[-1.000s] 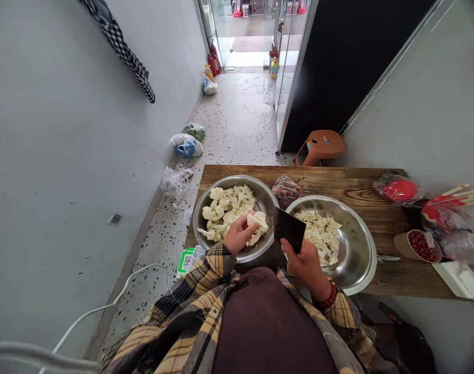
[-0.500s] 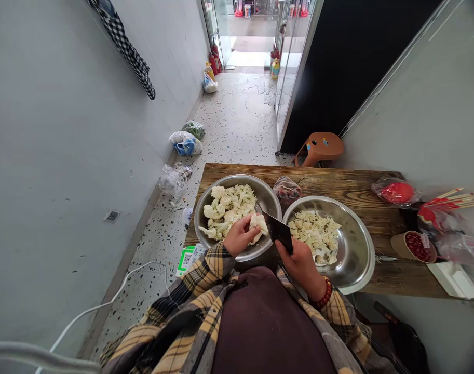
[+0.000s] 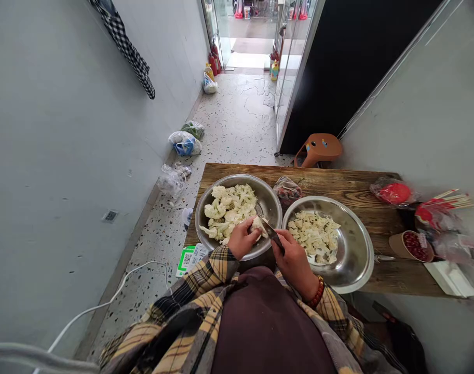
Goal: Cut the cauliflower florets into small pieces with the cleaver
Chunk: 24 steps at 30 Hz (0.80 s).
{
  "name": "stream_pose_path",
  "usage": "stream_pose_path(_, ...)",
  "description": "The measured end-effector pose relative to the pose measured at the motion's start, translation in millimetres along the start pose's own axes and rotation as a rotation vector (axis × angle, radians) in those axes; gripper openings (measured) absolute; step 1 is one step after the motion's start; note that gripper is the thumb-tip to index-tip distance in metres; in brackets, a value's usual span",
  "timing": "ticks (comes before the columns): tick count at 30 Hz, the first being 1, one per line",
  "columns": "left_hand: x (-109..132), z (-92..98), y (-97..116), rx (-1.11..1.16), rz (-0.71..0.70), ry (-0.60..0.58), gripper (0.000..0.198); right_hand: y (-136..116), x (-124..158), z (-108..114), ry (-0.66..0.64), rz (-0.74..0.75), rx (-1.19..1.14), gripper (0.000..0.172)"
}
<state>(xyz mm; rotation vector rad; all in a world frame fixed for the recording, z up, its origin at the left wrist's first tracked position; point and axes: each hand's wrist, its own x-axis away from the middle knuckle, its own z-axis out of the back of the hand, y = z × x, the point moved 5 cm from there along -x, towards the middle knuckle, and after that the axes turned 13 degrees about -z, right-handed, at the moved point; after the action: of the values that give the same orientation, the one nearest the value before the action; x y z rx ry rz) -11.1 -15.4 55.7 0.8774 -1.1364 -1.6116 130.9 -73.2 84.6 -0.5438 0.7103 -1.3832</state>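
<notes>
My left hand (image 3: 242, 239) is closed around a piece of cauliflower (image 3: 259, 224) over the near right side of the left steel bowl (image 3: 271, 200). In my right hand (image 3: 297, 259) is a knife (image 3: 272, 235), its blade edge-on to me and touching or very close to the held piece. Larger cauliflower florets (image 3: 229, 208) heap up in the left bowl. Small, flat-cut cauliflower pieces (image 3: 313, 234) lie in the right steel bowl (image 3: 357, 259). My fingers partly cover the held piece.
A plastic bag of dark red food (image 3: 286, 190) sits behind the bowls on the wooden table (image 3: 338, 182). At right stand a paper cup of red beans (image 3: 416, 245) and skewers (image 3: 445, 200). A green QR card (image 3: 186, 259) is at the left edge; an orange stool (image 3: 318, 148) stands beyond.
The knife has turned from showing its broad blade to edge-on and moved left against the cauliflower. My left hand has shifted slightly to the right.
</notes>
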Motion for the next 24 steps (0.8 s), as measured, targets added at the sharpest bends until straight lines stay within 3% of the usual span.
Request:
stream_pose_path(4, 1, 2.0, 2, -0.079, -0.004, -0.015, 0.021, 1, -2, -5, -0.019, -0.021, 0.024, 0.027)
stream_pose_path(10, 1, -6.8, -1, 0.126, 0.037, -0.145, 0.025, 4, -7, -3, -0.055, 0.0, -0.079, 0.027)
stream_pose_path(16, -1, -7.6, -5, 0.106, -0.036, -0.167, 0.027, 3, -8, -2, -0.147, 0.028, -0.088, 0.037)
stream_pose_path(24, 0, -15.3, -6, 0.246, 0.032, -0.18, 0.022, 13, -7, -12, -0.06, -0.051, -0.106, 0.025)
